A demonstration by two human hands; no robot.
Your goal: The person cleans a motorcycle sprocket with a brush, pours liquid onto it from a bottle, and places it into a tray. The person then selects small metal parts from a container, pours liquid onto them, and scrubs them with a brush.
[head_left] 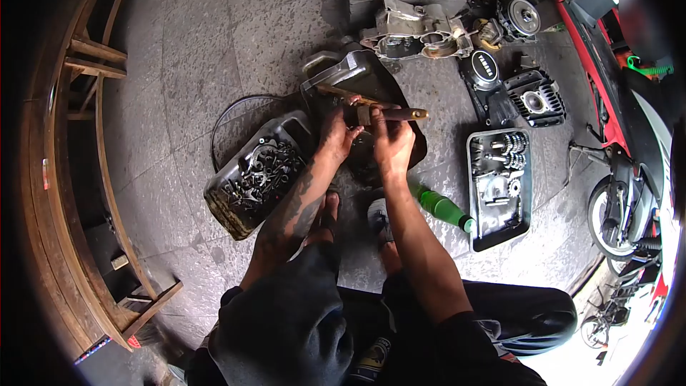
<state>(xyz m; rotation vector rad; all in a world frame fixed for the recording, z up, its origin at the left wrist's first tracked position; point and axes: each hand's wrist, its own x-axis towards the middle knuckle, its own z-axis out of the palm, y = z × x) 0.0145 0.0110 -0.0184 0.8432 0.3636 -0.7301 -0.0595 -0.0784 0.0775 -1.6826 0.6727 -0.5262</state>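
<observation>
My right hand is closed around a brush with a wooden handle, which points to the right. My left hand is closed just left of the brush head, on something dark that I cannot make out. Both hands are over a black cut-open plastic container with dark liquid in it. A narrow brownish edge shows above my left hand. Left of my forearm lies a second cut-open container, filled with small metal parts.
A green bottle lies beside a black tray of gears and shafts. Engine casings, a Yamaha cover and a finned cylinder part rest on the floor. A wooden bench is left; a red-and-white motorcycle stands right.
</observation>
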